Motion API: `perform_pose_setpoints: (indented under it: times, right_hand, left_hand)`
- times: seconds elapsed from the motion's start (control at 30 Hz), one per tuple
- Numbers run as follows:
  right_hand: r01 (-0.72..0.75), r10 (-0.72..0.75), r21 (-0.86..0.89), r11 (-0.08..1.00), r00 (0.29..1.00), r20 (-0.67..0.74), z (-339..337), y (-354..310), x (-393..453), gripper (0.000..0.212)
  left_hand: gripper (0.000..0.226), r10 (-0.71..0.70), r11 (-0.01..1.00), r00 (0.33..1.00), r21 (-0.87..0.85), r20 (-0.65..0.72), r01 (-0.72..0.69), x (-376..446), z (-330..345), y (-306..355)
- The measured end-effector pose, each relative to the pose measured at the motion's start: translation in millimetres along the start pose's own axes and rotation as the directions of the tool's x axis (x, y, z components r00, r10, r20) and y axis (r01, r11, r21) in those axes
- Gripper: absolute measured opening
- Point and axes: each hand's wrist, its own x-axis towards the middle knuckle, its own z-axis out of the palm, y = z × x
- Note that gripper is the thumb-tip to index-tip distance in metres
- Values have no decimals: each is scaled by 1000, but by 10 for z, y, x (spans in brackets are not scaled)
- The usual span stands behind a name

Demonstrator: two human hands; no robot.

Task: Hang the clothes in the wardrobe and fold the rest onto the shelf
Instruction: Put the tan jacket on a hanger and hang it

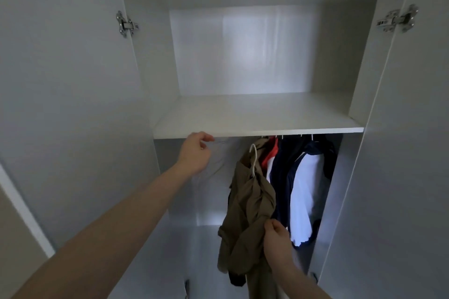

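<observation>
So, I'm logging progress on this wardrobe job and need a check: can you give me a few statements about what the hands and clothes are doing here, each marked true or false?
1. The right hand grips the olive-brown garment. True.
2. The shelf holds a pile of folded clothes. False: no clothes are seen on it.
3. The left hand is raised just under the shelf's front edge. True.
4. The olive-brown garment has a white hanger in it. True.
5. The wardrobe doors are closed. False: both stand open, hinges showing.
6. No other clothes hang inside. False: dark, red and white garments hang to the right.
</observation>
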Motion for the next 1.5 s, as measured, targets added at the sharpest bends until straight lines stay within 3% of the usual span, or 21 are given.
perform_pose_setpoints:
  times: [0.27, 0.47, 0.73, 0.93, 1.17, 1.5]
  right_hand:
    - [-83, 85, 155, 984, 996, -2, 1019, 36, 391, 30]
    - [-47, 66, 200, 979, 994, -88, 1382, -99, 692, 23]
    - [-170, 186, 356, 919, 983, -9, 1692, -205, 1151, 24]
    - [-69, 116, 336, 939, 986, -123, 1717, -350, 1540, 27]
    - [36, -6, 143, 989, 979, -205, 1396, -492, 1984, 20]
    - [70, -67, 8, 998, 978, -196, 1393, -679, 2603, 29]
  left_hand:
    - [38, 98, 988, 995, 125, -10, -96, 892, -85, -346]
    - [38, 91, 978, 992, 180, 89, -106, 1164, -64, -528]
    - [35, 87, 960, 982, 250, 170, -129, 1319, -39, -633]
    - [32, 55, 951, 977, 286, 206, -114, 1474, -21, -710]
    - [36, -2, 947, 964, 309, 267, -83, 1657, 113, -812]
    - [55, -66, 903, 952, 424, 300, -71, 1894, 280, -868]
